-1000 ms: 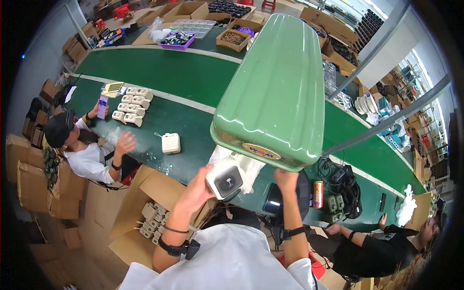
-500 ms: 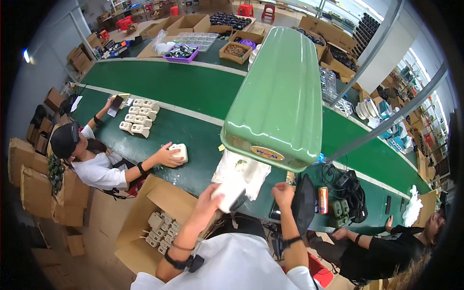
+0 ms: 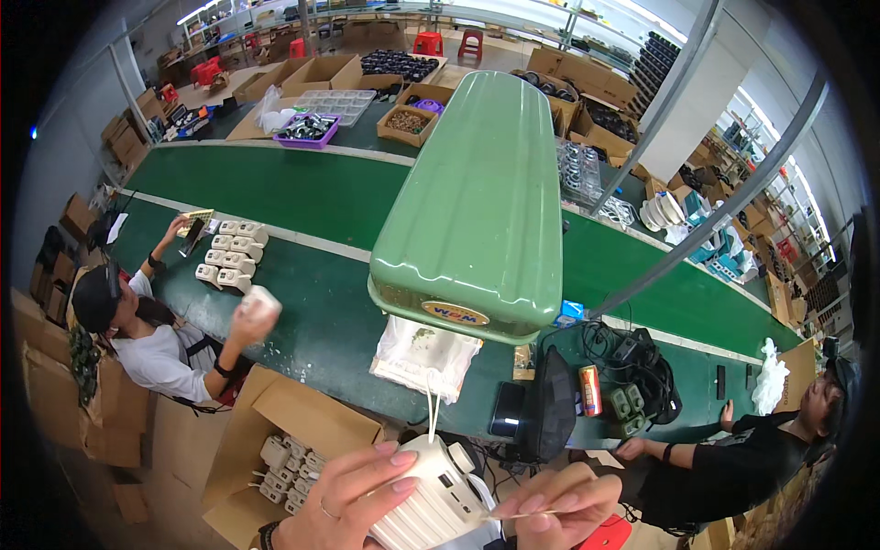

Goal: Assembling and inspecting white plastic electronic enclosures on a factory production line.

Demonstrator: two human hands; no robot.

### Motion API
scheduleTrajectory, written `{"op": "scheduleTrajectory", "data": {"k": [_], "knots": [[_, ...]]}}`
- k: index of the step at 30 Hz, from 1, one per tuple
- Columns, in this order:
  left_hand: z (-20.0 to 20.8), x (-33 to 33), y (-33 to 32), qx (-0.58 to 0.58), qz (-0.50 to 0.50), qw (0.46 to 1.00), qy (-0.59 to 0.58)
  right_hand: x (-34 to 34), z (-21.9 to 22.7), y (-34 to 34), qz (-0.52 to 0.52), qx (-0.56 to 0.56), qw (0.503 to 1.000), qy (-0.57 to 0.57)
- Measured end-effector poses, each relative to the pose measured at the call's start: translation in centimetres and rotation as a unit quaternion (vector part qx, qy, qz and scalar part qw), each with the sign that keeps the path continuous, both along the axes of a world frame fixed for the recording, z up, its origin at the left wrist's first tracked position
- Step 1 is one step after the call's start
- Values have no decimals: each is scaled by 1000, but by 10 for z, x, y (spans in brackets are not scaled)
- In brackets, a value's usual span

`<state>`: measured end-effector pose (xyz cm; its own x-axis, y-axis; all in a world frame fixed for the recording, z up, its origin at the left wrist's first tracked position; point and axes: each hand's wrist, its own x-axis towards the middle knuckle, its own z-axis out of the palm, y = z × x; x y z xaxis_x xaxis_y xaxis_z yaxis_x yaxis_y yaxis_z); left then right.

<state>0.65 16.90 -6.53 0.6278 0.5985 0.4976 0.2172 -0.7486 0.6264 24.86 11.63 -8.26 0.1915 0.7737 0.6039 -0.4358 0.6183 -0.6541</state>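
My left hand (image 3: pixel 353 495) grips a cream, ribbed box-shaped device (image 3: pixel 431 504) close in front of me. Small dark ports line its side, a round knob (image 3: pixel 461 456) sits at one corner, and a pale loop strap (image 3: pixel 433 408) stands up from its top. With fingertips pressed together, my right hand (image 3: pixel 559 504) pinches a thin pale strip (image 3: pixel 522 515) against the device's lower right corner; its exact kind is too small to tell. Beyond them, a crumpled white plastic bag (image 3: pixel 426 357) lies on the green bench under a large green lamp-like housing (image 3: pixel 477 211).
An open carton (image 3: pixel 316 403) of cream devices stands at my left. At the left a co-worker holds a similar device (image 3: pixel 261 302) beside a block of several (image 3: pixel 234 252). A phone (image 3: pixel 509 408), black bag (image 3: pixel 555 403) and can (image 3: pixel 589 390) lie right; another person stands there.
The device in my left hand has come nearer me and turned, showing its ports. My right hand has come in to it, now pinching a thin strip. The co-worker's device was lifted off the bench.
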Motion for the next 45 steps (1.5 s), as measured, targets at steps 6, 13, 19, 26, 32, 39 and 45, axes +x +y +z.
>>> {"op": "scheduleTrajectory", "data": {"k": [6, 13, 19, 26, 32, 39, 45], "knots": [[5, -3, -2, 9, 21, 1000, -8, 14, -11, -24, 55, -192, 976, -85], [-1, 2, -5, 40, 47, 998, 30, -29, 14, 6, -173, -1, 974, -145], [-3, -4, -7, 58, 71, 995, 48, -8, 16, -28, 135, -570, 809, -39], [-6, -1, -4, 93, 98, 988, 78, -13, 36, -1, -151, 20, 880, -449], [-6, 0, -5, 96, 112, 984, 95, -26, 22, 0, -253, -20, 842, -477], [-12, -5, -7, 70, 121, 987, 75, -26, 20, -1, -219, -19, 848, -482], [-11, 0, -6, 59, 96, 991, 70, -28, 4, 4, -268, 0, 786, -558]]}}
